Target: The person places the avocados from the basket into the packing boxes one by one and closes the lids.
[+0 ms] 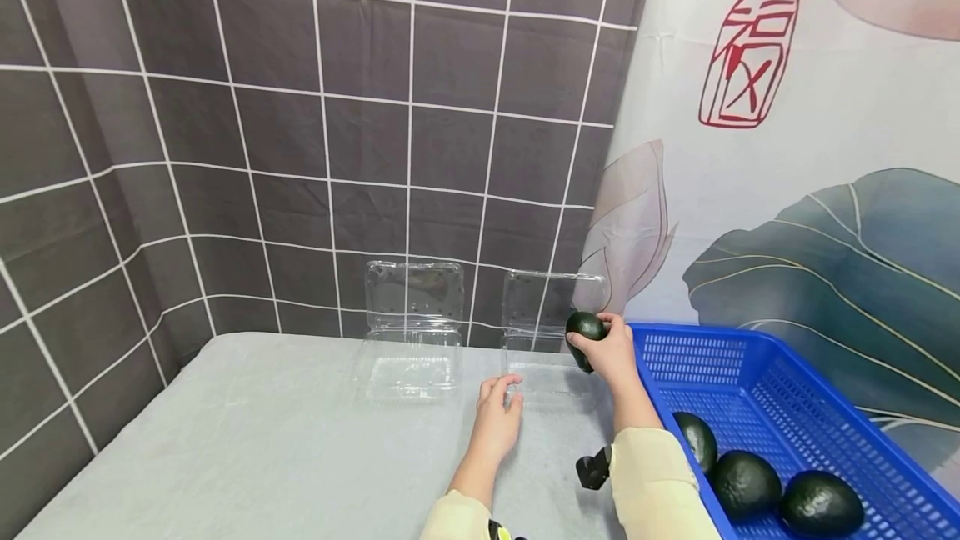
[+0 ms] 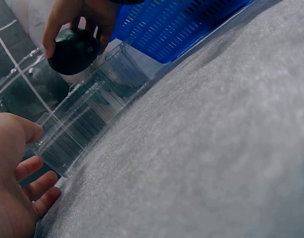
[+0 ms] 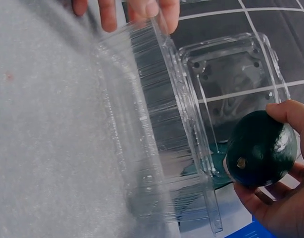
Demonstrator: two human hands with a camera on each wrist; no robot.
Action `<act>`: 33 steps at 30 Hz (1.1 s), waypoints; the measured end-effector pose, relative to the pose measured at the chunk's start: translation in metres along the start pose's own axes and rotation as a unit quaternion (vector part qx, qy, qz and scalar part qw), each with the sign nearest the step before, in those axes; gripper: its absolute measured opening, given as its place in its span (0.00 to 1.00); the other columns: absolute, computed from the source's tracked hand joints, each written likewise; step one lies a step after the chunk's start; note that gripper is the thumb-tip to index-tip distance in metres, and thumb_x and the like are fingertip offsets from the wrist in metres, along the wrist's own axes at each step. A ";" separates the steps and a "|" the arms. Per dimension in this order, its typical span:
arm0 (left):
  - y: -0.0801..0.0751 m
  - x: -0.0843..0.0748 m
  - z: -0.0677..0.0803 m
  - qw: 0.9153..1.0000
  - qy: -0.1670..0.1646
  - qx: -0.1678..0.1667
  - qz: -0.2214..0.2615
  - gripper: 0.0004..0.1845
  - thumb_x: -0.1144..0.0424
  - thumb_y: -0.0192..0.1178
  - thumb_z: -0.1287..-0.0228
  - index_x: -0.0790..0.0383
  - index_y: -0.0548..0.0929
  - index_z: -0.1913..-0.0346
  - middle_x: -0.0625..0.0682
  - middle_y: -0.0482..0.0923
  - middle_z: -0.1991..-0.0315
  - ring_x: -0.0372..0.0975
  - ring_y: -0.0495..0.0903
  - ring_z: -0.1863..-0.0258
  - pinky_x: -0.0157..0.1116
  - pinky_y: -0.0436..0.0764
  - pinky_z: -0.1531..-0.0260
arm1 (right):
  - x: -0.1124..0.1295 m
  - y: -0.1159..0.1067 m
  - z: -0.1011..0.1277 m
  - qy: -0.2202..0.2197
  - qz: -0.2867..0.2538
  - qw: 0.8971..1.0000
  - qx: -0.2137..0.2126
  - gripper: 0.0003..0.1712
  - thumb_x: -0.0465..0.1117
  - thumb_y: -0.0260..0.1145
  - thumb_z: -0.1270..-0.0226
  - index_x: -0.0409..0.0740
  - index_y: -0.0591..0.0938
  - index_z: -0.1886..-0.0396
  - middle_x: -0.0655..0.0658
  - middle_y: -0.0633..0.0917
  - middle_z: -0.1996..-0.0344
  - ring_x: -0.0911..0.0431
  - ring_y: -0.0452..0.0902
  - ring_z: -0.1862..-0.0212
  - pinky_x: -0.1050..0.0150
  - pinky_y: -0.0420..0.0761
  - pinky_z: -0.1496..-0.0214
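Right hand [image 1: 611, 348] around smooth oval avocado [image 1: 586, 327]

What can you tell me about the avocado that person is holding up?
The avocado is dark green, almost black, with a smooth, faintly shiny skin and a small pale stem scar at one end. It looks whole and uncut. The right hand grips it in curled fingers, lifted above the open clear plastic box nearest the blue basket. Nothing else touches it.
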State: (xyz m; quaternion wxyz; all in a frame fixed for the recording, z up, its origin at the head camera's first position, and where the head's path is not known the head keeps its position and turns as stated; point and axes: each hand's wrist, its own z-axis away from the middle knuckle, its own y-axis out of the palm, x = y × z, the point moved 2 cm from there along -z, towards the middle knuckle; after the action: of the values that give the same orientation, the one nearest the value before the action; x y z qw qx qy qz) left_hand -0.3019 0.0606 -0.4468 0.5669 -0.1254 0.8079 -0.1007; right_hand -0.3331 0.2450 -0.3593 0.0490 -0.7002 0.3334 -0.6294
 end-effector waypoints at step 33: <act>-0.002 -0.001 -0.004 0.995 -0.036 -0.095 0.004 0.08 0.71 0.57 0.49 0.55 0.75 0.67 0.52 0.61 0.58 0.50 0.62 0.53 0.50 0.64 0.52 | -0.019 0.048 0.006 0.000 0.114 0.993 -0.020 0.36 0.48 0.71 0.52 0.38 0.67 0.45 0.31 0.68 0.49 0.38 0.57 0.48 0.40 0.62 0.48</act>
State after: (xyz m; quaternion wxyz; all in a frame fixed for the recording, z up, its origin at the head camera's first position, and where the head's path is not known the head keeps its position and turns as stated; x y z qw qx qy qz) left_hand -0.3049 0.0589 -0.4436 0.5813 -0.1788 0.7936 -0.0170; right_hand -0.3467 0.2163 -0.4003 0.1065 -0.6586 0.4231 -0.6131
